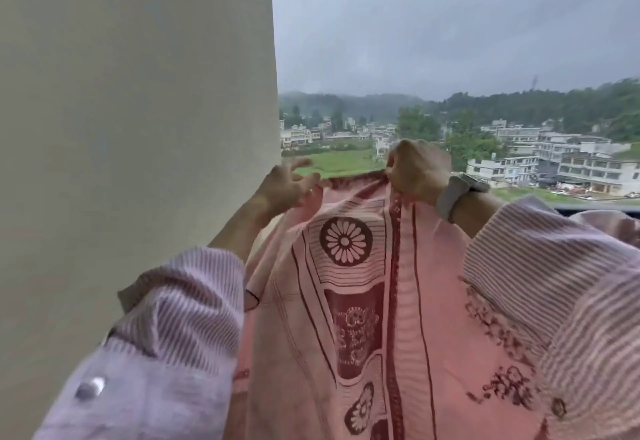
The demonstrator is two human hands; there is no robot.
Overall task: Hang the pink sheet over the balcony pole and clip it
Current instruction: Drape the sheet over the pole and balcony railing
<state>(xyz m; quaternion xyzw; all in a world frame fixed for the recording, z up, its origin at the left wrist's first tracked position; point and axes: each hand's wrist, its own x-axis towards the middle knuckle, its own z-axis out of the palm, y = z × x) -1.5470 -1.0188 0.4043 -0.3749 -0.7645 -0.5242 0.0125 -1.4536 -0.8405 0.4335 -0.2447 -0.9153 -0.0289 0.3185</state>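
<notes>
Overcast sky and a hillside town fill the distance beyond the balcony, with a broad pale wall [131, 100] taking up everything to the left of the pink sheet [398, 318]. I read the sheet as the biggest thing in play: it hangs from its top hem down toward me, long axis running left to right between my two arms. A dark strip [595, 209] just right of the sheet may be the rail or pole; I cannot tell. My striped sleeves [183, 301] flank the sheet. My right hand [417, 171], a watch [453, 197] at its wrist, is fisted on the hem near the sheet's centre. My left hand [289, 186] sits at the hem's left end with fingers spread loosely; whether it pinches cloth I cannot tell. I judge the hem must go up and away from me. No clip is in view.
</notes>
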